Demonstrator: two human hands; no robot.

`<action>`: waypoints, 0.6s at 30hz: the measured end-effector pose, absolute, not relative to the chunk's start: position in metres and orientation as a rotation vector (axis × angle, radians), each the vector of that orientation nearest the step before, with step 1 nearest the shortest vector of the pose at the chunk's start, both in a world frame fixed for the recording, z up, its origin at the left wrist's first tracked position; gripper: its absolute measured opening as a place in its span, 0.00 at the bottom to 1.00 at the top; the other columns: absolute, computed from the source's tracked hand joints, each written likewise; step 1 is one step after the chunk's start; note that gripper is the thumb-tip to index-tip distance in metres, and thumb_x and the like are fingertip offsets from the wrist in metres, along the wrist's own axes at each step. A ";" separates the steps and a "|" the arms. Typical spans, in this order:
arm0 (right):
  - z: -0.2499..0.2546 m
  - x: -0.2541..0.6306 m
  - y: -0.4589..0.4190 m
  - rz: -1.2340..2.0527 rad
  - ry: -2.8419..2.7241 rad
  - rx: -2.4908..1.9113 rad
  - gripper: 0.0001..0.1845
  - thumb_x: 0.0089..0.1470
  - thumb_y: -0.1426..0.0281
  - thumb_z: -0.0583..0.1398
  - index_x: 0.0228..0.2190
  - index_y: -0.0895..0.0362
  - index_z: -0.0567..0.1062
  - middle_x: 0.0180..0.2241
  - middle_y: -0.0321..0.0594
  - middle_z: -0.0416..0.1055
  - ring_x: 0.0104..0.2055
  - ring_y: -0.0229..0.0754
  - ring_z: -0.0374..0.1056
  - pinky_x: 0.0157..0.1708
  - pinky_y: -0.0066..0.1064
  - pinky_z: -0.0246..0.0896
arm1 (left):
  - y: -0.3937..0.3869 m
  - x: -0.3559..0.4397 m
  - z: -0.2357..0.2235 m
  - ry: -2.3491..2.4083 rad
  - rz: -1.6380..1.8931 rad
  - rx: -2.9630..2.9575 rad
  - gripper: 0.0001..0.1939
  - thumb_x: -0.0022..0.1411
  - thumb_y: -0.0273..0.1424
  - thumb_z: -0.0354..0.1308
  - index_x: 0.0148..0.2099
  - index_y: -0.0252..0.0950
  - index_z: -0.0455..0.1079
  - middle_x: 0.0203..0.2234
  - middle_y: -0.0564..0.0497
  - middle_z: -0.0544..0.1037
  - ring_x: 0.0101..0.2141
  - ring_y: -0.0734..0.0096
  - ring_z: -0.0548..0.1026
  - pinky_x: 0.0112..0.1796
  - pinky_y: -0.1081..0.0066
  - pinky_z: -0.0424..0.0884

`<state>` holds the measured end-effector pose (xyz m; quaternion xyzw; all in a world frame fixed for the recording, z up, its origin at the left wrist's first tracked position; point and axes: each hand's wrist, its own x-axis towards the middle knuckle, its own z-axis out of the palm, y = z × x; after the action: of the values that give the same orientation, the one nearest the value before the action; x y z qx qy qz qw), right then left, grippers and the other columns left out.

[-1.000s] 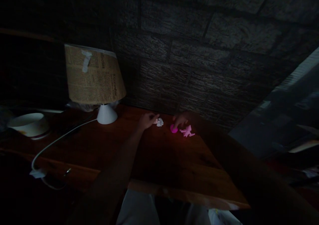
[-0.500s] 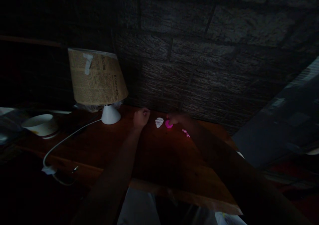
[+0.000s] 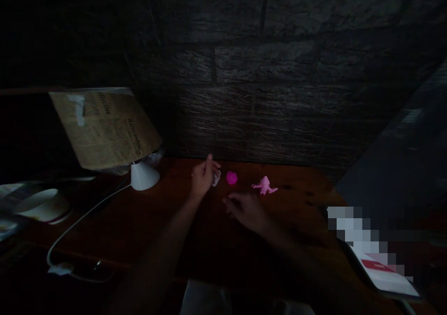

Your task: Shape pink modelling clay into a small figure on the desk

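Observation:
My left hand (image 3: 203,177) is over the wooden tabletop with its fingers apart. Right beside its palm is a small white object with dark stripes (image 3: 217,179), partly hidden by the hand; whether they touch, I cannot tell. A bright pink, roundish lump (image 3: 231,178) lies a little to the right. In front of that lump is my right hand (image 3: 244,209), its fingers loosely bent and apart, with nothing visible in them. Farther right sits a light pink figure with spread limbs, frog-like in shape (image 3: 264,185).
A lamp with a newsprint shade (image 3: 108,131) and white base stands left, its cord (image 3: 87,215) running over the front edge. Beyond it is a white bowl (image 3: 44,205). A dark-edged device with a pale screen (image 3: 384,275) lies right. A brick-patterned wall (image 3: 244,82) rises behind.
My right hand has drawn back from the pink lump, toward me. My left hand has opened and moved to the white striped object. The view has shifted, uncovering the pink figure and the device.

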<state>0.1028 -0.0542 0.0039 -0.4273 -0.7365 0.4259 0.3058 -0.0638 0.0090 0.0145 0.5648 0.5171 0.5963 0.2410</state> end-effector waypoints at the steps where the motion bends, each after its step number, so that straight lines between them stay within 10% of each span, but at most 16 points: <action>1: 0.002 0.103 -0.052 1.349 -1.730 -1.143 0.12 0.63 0.65 0.57 0.30 0.56 0.75 0.26 0.41 0.78 0.26 0.41 0.74 0.30 0.32 0.65 | 0.006 -0.054 0.013 1.333 1.606 1.550 0.32 0.68 0.57 0.43 0.33 0.34 0.73 0.16 0.52 0.75 0.14 0.73 0.70 0.18 0.74 0.65; 7: 0.016 0.106 -0.043 2.028 -0.712 -0.940 0.24 0.71 0.59 0.44 0.36 0.57 0.74 0.28 0.44 0.77 0.30 0.41 0.75 0.41 0.39 0.71 | -0.012 -0.023 0.007 1.079 1.440 1.735 0.31 0.72 0.53 0.40 0.50 0.34 0.74 0.34 0.44 0.85 0.36 0.64 0.83 0.41 0.64 0.79; 18: 0.011 0.111 -0.035 2.108 -0.532 -0.782 0.06 0.62 0.66 0.61 0.33 0.55 0.72 0.27 0.30 0.69 0.26 0.31 0.65 0.27 0.22 0.59 | -0.027 -0.025 0.008 0.801 1.165 2.277 0.38 0.69 0.58 0.36 0.67 0.40 0.63 0.61 0.39 0.73 0.57 0.54 0.74 0.57 0.55 0.69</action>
<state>0.1114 -0.0351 0.0114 -0.3095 -0.2106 0.8348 0.4036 -0.0251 -0.0265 0.0082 0.8271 0.2908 0.4232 0.2286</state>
